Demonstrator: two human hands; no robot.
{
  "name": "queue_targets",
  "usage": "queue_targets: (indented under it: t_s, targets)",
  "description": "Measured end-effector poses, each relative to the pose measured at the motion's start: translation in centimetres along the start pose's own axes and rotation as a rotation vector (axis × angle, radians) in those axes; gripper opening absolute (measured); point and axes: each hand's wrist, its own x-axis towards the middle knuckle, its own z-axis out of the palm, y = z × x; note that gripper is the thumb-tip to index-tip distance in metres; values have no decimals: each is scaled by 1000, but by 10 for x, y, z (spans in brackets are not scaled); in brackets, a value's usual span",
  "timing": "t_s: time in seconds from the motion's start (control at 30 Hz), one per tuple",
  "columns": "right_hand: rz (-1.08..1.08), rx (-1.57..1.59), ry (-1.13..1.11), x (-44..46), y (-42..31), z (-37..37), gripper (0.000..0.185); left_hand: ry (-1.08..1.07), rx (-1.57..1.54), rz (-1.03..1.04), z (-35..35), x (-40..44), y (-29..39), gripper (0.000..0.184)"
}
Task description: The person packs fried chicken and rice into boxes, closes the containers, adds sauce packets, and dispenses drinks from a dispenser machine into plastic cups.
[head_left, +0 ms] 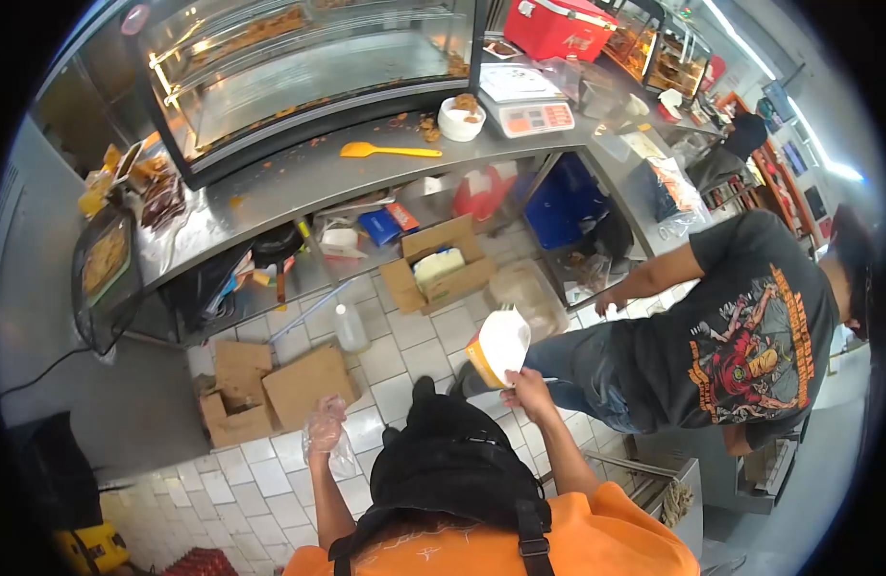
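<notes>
My right hand [531,394] grips a yellow-and-white paper food carton [505,343] by its lower edge. The carton's open white inside faces up, and I see no food in it. Clear, crinkled plastic [343,459] covers my left hand [325,427] and hangs loose beside the wrist; whether it is a glove or a bag I cannot tell. The fingers under it are blurred. That hand is low on the left, above the tiled floor and near a flattened cardboard piece [310,384].
A steel counter [308,192] carries a glass display case [308,72], an orange spatula [390,151], a white bowl [460,123] and a scale [529,113]. Below are an open cardboard box [395,283] and a plastic jug [351,328]. A person in a dark T-shirt [740,326] stands close on the right.
</notes>
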Motion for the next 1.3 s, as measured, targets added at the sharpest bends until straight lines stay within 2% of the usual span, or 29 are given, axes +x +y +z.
queue_targets:
  t_s: [0.07,0.13,0.17,0.23,0.27,0.33,0.37,0.4,0.43,0.47,0.5,0.53,0.57,0.6,0.63,0.67,0.73,0.77,0.8,0.83,0.87,0.93,1.0,1.07,1.13,1.17,1.23,1.3]
  targets:
    - [-124,78,64,28,-40,-14,36,-6,-91,19,9,43,16,46]
    - [-257,163,151,66,-94,-28,37,-79,195,25,12,79,49,49]
    - [-359,148,149,88,-129,-37,29,-70,200,31,13,90,72,49]
    - [-500,127,124,161,-191,-68,27,-105,83,-88,26,110,118,41]
    - [-555,139,130,191,-232,-76,28,-90,84,-86,31,125,119,41]
    - [-615,146,174,261,-313,-94,28,-138,186,84,31,140,92,28]
    - [-659,146,176,302,-351,-104,31,-106,304,134,34,147,57,23]
    - [-683,39,256,330,-391,-109,34,-85,426,177,38,147,12,19]
    - [-643,34,293,367,-428,-115,37,-117,674,257,40,142,-27,18]
    - [-678,44,229,394,-462,-120,39,-156,921,346,42,134,-49,17]
    - [-708,163,294,402,-491,-111,40,-223,863,138,46,121,-54,17]
    - [-672,43,388,431,-517,-117,38,-288,799,-72,52,116,-51,18]
    - [-662,45,502,416,-539,-108,36,-275,775,42,57,104,-28,18]
    - [-654,44,504,439,-551,-113,36,-259,744,155,60,93,-9,18]
    - [-729,-157,650,471,-565,-118,35,-255,705,135,69,86,4,17]
    - [-799,-365,792,493,-576,-121,35,-249,685,36,78,84,12,17]
    - [-707,-261,718,500,-593,-118,39,-222,663,-125,92,88,2,17]
    - [-723,-307,827,507,-595,-115,43,-213,656,-185,99,92,-6,17]
    - [-723,-363,938,505,-588,-112,48,-212,660,-213,101,99,-13,16]
    - [-581,-465,873,504,-588,-115,60,-223,664,-233,101,106,-20,16]
    - [-518,-431,832,464,-589,-113,64,-232,672,-234,99,118,-25,16]
    - [-580,-342,994,450,-564,-133,59,-236,680,-232,100,142,-33,16]
    - [-583,-353,1029,469,-528,-192,57,-212,708,-218,105,166,-40,16]
    - [-557,-179,832,501,-476,-261,47,-189,797,-136,105,187,-49,15]
    - [-587,-164,753,511,-451,-297,46,-118,892,-31,114,207,-55,15]
    - [-627,-145,676,519,-442,-305,46,-116,898,-48,120,213,-36,15]
    - [-644,-58,607,537,-441,-306,46,171,-315,-640,127,238,11,18]
    - [-643,29,536,552,-450,-308,48,223,-415,-654,147,221,45,21]
